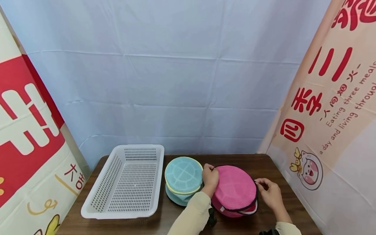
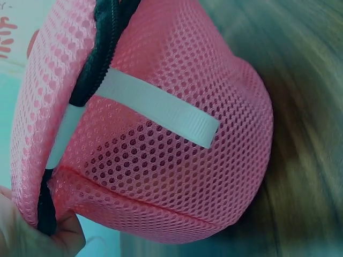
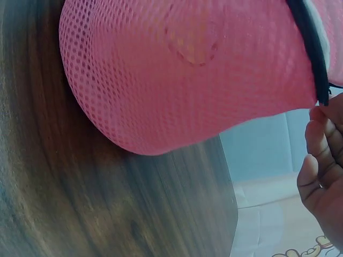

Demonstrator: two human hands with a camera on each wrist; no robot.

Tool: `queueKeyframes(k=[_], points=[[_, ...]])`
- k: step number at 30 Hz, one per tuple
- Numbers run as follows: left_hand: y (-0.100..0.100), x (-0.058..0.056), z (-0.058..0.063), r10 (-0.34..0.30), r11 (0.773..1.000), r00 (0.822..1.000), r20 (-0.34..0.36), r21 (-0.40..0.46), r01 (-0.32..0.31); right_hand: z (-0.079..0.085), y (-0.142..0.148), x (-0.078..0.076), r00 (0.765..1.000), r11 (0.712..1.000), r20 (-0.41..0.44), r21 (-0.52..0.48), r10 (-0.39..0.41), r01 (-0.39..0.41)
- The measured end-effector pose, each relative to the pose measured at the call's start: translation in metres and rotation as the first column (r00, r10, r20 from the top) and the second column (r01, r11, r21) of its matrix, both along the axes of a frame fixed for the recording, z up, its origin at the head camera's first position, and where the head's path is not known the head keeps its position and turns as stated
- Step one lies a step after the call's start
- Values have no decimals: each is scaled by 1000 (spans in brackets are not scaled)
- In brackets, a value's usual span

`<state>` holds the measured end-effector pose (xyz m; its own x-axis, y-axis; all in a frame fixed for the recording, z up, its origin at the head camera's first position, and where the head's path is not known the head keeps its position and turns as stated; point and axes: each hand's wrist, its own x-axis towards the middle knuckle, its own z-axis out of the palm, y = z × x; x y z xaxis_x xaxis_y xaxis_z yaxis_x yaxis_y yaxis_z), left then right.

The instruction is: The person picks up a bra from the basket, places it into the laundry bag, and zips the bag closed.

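Note:
A round pink mesh laundry bag (image 1: 233, 186) with a black zipper edge sits on the table's right half, its lid gaping at the front right. My left hand (image 1: 211, 179) pinches the zippered rim at the bag's left; in the left wrist view, thumb and fingers (image 2: 67, 235) close on that black edge, and a white tape (image 2: 161, 110) hangs from the zipper. At the opposite side my right hand (image 1: 270, 194) pinches the zipper edge with its fingertips, the other fingers loosely bent in the right wrist view. What lies inside the bag cannot be made out.
Left of the pink bag stands a blue mesh bag (image 1: 183, 174) with yellow trim, close to my left wrist. A white perforated plastic basket (image 1: 161, 182) stands farther left on the dark wooden table (image 1: 289, 195). Cloth hangings (image 1: 182, 81) surround the back and sides.

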<state>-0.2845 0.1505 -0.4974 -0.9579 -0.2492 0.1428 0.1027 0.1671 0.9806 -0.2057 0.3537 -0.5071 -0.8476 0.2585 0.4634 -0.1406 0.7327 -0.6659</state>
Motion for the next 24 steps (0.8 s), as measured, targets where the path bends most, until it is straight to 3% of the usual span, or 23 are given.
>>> queueKeyframes(k=[4, 11, 17, 20, 24], points=[[7, 2, -2, 31, 999, 999, 22, 26, -32, -1, 1, 2, 999, 1000, -21, -6, -24, 24], [10, 3, -4, 28, 994, 993, 112, 106, -40, 0, 4, 6, 998, 999, -27, 7, -51, 51], [13, 6, -3, 30, 991, 988, 152, 121, -49, 2, 5, 12, 998, 998, -1, 4, -66, 66], [13, 7, -3, 38, 975, 986, 165, 209, -72, 3, 6, 15, 997, 997, 17, 5, -71, 71], [14, 8, -6, 36, 937, 980, 197, 335, -102, 3, 6, 20, 996, 997, 45, 4, -74, 74]])
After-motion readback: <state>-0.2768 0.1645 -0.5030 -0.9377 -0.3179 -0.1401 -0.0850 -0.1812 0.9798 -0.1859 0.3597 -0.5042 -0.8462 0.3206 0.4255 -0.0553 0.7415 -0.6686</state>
